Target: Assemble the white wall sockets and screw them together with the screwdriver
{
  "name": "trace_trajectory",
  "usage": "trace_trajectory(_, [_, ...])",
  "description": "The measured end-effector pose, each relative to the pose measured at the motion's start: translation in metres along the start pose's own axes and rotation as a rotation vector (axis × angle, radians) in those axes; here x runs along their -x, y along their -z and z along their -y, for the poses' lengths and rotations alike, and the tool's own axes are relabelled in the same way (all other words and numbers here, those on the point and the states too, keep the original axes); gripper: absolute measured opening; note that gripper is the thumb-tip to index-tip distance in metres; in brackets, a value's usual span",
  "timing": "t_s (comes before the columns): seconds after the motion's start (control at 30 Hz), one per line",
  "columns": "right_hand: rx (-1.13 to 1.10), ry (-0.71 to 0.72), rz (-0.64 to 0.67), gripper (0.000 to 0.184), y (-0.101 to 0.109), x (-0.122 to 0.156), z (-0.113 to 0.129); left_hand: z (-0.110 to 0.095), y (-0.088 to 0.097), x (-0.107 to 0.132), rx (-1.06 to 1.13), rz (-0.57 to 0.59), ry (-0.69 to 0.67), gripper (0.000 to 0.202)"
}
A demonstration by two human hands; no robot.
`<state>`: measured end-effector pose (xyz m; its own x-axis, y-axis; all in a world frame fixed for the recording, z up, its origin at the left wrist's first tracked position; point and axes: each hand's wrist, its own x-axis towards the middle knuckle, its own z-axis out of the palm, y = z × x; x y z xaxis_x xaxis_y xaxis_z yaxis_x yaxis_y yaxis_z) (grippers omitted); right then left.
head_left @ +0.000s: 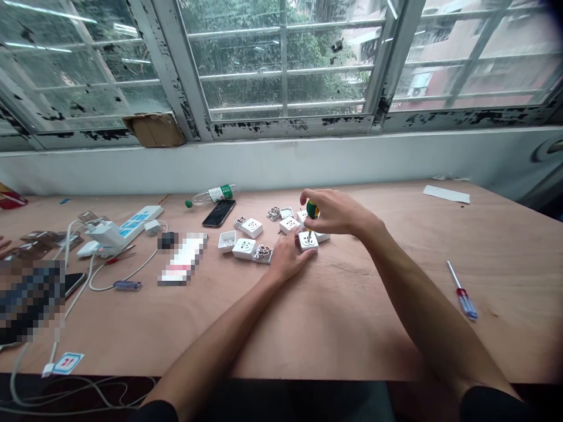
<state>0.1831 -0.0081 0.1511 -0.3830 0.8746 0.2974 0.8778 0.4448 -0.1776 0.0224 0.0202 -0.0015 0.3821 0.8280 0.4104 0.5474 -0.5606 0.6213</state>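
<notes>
With its fingers closed round the green-and-yellow handle of a screwdriver (312, 209), my right hand (336, 211) is above a white wall socket (308, 241). The screwdriver stands upright, its tip down at the socket's face. My left hand (289, 258) lies on the table and grips that socket from its left side. Close by are more white sockets, one at the back (290, 225), one to the left (244, 248) and another behind it (252, 228). An open white socket shell (227, 241) and a socket insert with metal contacts (263, 253) lie left of my left hand.
A second screwdriver (466, 302) lies at the right on the wooden table (352, 328). To the left are a black phone (219, 213), a plastic bottle (213, 195), a power strip (136, 225) with cables, and a small tester screwdriver (127, 285). Another person's hand (5, 245) shows at the far left.
</notes>
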Motion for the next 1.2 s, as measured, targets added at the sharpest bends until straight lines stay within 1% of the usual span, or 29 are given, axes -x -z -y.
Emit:
trace_trajectory(0.07, [-0.008,0.016,0.0,0.028,-0.0003,-0.0005,-0.0001,-0.0006,0.0004,0.0002,-0.003,0.003,0.004,0.064])
trace_trajectory(0.2, [0.038,-0.042,-0.009,0.021,-0.0017,-0.002,-0.0006,0.0017,-0.0014,0.0001,-0.015,-0.01,0.0,0.069])
trace_trajectory(0.27, [0.036,-0.046,-0.002,0.022,-0.0006,-0.0014,-0.0001,0.002,-0.0017,0.0,-0.023,-0.012,-0.001,0.069])
trace_trajectory(0.4, [0.005,-0.01,0.011,0.028,0.0024,0.0007,0.0008,-0.0011,0.0005,0.0001,-0.057,0.004,-0.004,0.062])
trace_trajectory(0.47, [0.001,-0.003,0.011,0.03,0.0022,0.0005,0.0004,-0.0023,0.0011,0.0005,-0.077,0.008,-0.014,0.064])
trace_trajectory(0.6, [0.012,-0.023,0.002,0.027,-0.0005,-0.0017,-0.0011,-0.0007,-0.0005,0.0011,-0.097,0.007,-0.04,0.072])
trace_trajectory(0.7, [0.025,-0.041,-0.004,0.026,-0.0012,-0.0022,-0.0017,0.0006,-0.0014,0.0011,-0.105,0.005,-0.046,0.07])
trace_trajectory(0.9, [0.008,0.013,-0.003,0.03,0.0002,-0.001,-0.0014,-0.0022,0.0005,0.0009,-0.102,0.014,-0.043,0.068])
trace_trajectory(1.1, [0.056,-0.041,-0.009,0.03,0.0004,-0.0014,0.0002,-0.0022,-0.0001,0.0003,-0.113,0.007,-0.043,0.069])
trace_trajectory(1.2, [0.063,-0.038,-0.006,0.03,0.0011,-0.001,0.0007,-0.0027,0.0002,-0.0001,-0.108,0.01,-0.041,0.067])
